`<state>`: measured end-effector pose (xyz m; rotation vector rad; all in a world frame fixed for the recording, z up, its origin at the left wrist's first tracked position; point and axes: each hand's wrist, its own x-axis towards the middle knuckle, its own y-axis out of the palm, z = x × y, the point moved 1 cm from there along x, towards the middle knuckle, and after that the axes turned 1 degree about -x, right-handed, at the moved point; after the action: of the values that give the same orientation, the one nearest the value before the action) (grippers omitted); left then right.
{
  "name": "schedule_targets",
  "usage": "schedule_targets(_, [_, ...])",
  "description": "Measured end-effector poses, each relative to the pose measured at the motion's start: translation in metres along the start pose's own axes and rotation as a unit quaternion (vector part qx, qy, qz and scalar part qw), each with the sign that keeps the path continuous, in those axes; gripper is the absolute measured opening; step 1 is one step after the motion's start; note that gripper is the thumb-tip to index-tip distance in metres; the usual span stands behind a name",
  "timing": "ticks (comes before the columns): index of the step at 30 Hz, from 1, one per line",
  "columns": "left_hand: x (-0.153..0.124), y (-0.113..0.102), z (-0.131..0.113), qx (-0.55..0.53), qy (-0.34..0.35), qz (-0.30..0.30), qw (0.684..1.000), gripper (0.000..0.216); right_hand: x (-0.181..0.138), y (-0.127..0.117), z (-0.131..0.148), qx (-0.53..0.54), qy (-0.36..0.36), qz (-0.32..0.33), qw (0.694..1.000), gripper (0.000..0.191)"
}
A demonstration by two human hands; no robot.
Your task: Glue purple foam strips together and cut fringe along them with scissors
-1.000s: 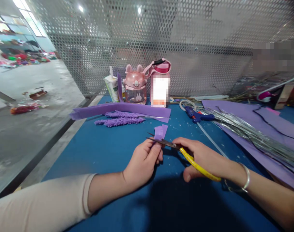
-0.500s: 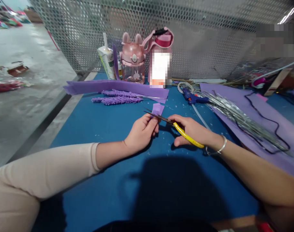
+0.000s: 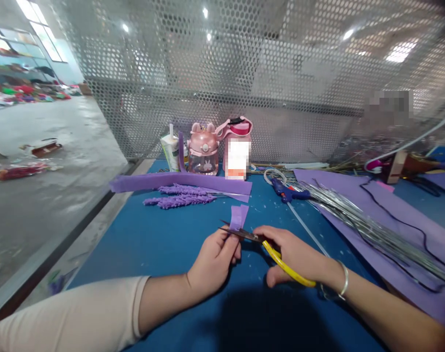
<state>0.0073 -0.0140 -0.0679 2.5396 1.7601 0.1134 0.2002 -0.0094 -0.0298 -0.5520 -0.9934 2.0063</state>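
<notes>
Between the thumb and fingers of my left hand (image 3: 214,259) is a small purple paper piece (image 3: 238,216), its upper end sticking up in two overlapping flaps. My right hand (image 3: 293,252) grips yellow-handled scissors (image 3: 286,266). Their dark blades lie across the paper just above my left thumb, slightly parted. Beyond my hands, purple lavender-like stems (image 3: 181,195) lie on the blue table, in front of a long purple paper strip (image 3: 185,182).
A carton with a straw (image 3: 171,149), a clear pink bottle (image 3: 203,151) and a taller pink bottle (image 3: 238,146) stand along the mesh panel (image 3: 222,63). On the right are a blue glue gun (image 3: 286,191), a wire bundle (image 3: 369,220) and purple sheets (image 3: 420,215).
The camera view has tilted up, so the table and hands sit lower in the picture. The paper's two flaps look more spread apart. Both hands keep their holds.
</notes>
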Motion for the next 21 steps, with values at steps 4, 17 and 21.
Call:
schedule_targets(4, [0.0003, -0.0005, -0.0010, 0.009, -0.009, 0.002, 1.000, 0.032, 0.0002, 0.0019, -0.0031, -0.002, -0.005, -0.012, 1.000, 0.074])
schedule_targets(17, [-0.0028, 0.0001, -0.0061, 0.007, -0.008, -0.038, 0.999, 0.027, 0.0090, 0.0027, -0.0088, 0.001, -0.021, 0.001, 1.000, 0.077])
schedule_targets(21, [-0.0040, -0.0002, -0.0062, 0.023, -0.006, -0.025, 0.999, 0.027, 0.0065, -0.0006, -0.0048, 0.015, -0.037, -0.001, 0.999, 0.073])
